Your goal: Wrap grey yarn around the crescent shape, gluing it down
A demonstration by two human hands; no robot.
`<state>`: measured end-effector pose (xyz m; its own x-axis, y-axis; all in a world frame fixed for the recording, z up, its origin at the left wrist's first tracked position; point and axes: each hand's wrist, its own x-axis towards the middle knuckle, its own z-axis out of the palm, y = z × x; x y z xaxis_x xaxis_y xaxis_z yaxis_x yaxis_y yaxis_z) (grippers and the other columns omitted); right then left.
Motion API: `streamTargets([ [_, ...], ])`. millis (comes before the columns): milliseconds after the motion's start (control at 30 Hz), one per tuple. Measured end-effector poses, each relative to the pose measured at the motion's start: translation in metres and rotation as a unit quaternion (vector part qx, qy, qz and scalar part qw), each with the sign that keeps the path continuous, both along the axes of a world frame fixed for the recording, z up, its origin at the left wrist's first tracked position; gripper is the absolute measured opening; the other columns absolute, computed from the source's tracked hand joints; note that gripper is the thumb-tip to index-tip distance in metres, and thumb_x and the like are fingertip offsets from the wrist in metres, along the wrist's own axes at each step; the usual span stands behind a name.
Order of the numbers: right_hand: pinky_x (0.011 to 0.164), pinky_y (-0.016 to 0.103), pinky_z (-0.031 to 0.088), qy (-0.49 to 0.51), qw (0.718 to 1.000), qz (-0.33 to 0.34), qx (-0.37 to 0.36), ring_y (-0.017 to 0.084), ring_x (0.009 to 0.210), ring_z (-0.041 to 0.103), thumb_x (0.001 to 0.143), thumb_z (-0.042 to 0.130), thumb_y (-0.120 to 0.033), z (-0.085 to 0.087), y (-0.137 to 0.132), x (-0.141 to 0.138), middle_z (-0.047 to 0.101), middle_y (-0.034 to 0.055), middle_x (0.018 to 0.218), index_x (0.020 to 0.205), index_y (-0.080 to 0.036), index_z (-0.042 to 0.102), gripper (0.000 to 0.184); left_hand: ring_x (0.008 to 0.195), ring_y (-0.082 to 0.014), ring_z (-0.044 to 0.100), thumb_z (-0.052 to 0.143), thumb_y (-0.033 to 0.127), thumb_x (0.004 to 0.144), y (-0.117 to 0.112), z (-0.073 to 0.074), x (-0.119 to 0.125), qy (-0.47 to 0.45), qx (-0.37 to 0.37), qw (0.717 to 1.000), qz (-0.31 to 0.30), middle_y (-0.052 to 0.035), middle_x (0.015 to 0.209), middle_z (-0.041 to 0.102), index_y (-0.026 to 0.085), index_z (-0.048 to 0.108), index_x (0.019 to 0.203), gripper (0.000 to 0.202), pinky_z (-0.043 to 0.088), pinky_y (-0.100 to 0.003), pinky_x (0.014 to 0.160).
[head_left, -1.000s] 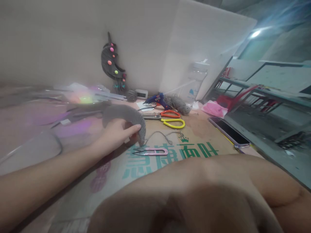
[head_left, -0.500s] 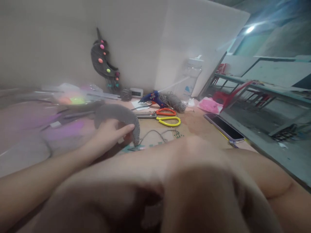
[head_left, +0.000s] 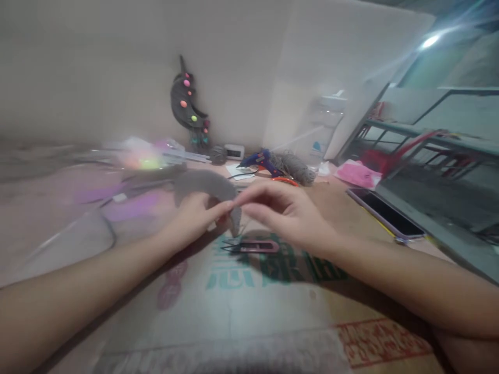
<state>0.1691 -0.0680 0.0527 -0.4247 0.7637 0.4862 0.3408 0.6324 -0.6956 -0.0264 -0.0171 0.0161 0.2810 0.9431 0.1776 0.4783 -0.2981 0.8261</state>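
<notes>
A grey felt crescent [head_left: 206, 183] with a stitched edge is held in my left hand [head_left: 195, 213], thumb along its inner side. At the crescent's right end, my right hand [head_left: 286, 213] pinches with thumb and forefinger, the tips touching or nearly touching the felt. Whatever lies between those fingertips is too small to make out. Below the hands, a pair of thread snips [head_left: 259, 246] with a pinkish handle rests on the printed cardboard [head_left: 241, 317]. My right hand mostly covers the scissors, leaving part of an orange handle [head_left: 286, 180] showing.
A finished-looking crescent ornament [head_left: 182, 104] with coloured balls hangs at the wall. Behind my hands are a blue glue gun [head_left: 260, 160], grey yarn [head_left: 296, 169], a white digital device [head_left: 234, 151] and a clear bottle [head_left: 327, 127]. A phone [head_left: 385, 214] lies right, blurred plastic bags [head_left: 142, 158] left.
My right hand, blurred close to the camera before, has moved forward to the crescent's right end. The snips and cardboard print have come into view. The whole scene has shifted rightward in the picture.
</notes>
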Motion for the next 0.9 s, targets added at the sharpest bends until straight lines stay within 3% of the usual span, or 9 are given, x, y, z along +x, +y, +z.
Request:
streamTargets([
  [67,0.069,0.027,0.049,0.022,0.994,-0.104,0.012,0.015,0.076,0.060,0.090,0.059,-0.030,-0.018,0.017,0.010,0.066,0.0026,0.081,0.082,-0.019,0.063,0.014,0.061,-0.0195,0.064,0.060,0.052,0.081,0.002,-0.004,-0.001,0.028,0.002,1.000,-0.013,-0.0027,0.059,0.070,0.020,0.068,0.055,0.042,0.045,-0.028,0.067],
  [133,0.069,0.027,0.048,-0.013,0.991,-0.131,0.018,0.015,0.074,0.058,0.089,0.059,-0.027,-0.033,0.028,0.018,0.064,0.0022,0.078,0.080,-0.019,0.060,0.013,0.064,-0.0202,0.066,0.055,0.053,0.084,0.004,-0.008,-0.002,0.040,0.003,0.999,-0.017,-0.0043,0.061,0.071,0.019,0.068,0.057,0.045,0.045,-0.029,0.068],
  [267,0.054,0.024,0.042,-0.014,0.992,-0.108,-0.056,0.011,0.060,0.053,0.090,0.058,-0.033,-0.042,0.029,0.017,0.061,0.0003,0.079,0.093,-0.019,0.060,0.014,0.066,-0.0195,0.066,0.055,0.052,0.085,0.006,-0.012,-0.002,0.022,-0.003,0.999,-0.028,-0.0049,0.063,0.072,0.017,0.068,0.059,0.045,0.046,-0.028,0.068],
  [400,0.046,0.022,0.037,0.025,0.987,-0.066,-0.146,0.008,0.051,0.046,0.089,0.059,-0.033,-0.044,0.024,0.007,0.056,-0.0032,0.078,0.091,-0.021,0.051,0.014,0.062,-0.0172,0.064,0.057,0.052,0.084,0.006,-0.013,-0.001,-0.003,-0.008,1.000,-0.022,-0.0043,0.063,0.071,0.016,0.068,0.062,0.043,0.045,-0.027,0.065],
  [633,0.053,0.023,0.039,-0.087,0.993,-0.033,-0.072,0.010,0.059,0.049,0.086,0.063,-0.026,-0.050,0.023,0.008,0.054,-0.0039,0.071,0.090,-0.020,0.053,0.013,0.061,-0.0163,0.062,0.057,0.052,0.085,0.008,-0.015,-0.002,-0.049,-0.024,0.998,-0.039,-0.0044,0.064,0.069,0.015,0.065,0.064,0.043,0.045,-0.027,0.064],
  [900,0.058,0.023,0.044,-0.100,0.993,-0.024,-0.061,0.011,0.063,0.052,0.086,0.057,-0.019,-0.049,0.022,0.005,0.057,-0.0018,0.073,0.089,-0.019,0.056,0.004,0.060,-0.0160,0.062,0.060,0.050,0.083,0.009,-0.017,-0.002,-0.070,-0.046,0.996,-0.042,-0.0035,0.061,0.067,0.015,0.065,0.062,0.041,0.045,-0.027,0.063],
])
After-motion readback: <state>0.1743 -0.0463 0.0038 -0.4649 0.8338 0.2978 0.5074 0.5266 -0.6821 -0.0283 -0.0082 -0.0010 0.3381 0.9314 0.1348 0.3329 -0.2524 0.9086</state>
